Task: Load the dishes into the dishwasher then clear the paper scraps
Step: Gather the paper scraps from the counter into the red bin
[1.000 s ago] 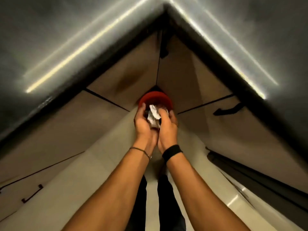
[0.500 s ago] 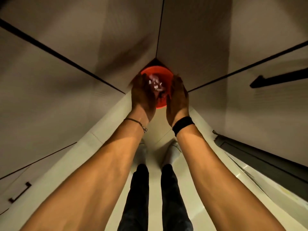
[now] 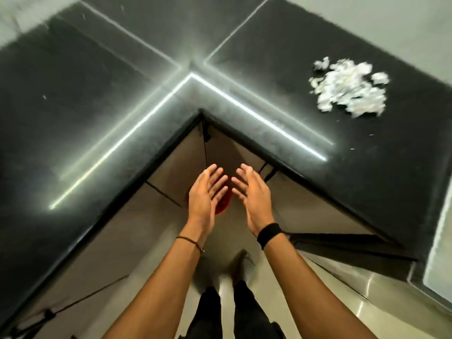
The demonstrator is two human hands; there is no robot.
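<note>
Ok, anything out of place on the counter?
Yes: a heap of paper scraps lies on the counter, right side, with stray bits scattered nearby. The left hand and right hand are open, empty, above the red bin.

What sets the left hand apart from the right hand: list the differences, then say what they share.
The left hand has a thin cord bracelet at its wrist; the right hand has a broad black band. The left hand covers part of the red bin in this view; the right hand sits just to the bin's right. Both are open and hold nothing, with fingers straight and tilted toward each other.
</note>
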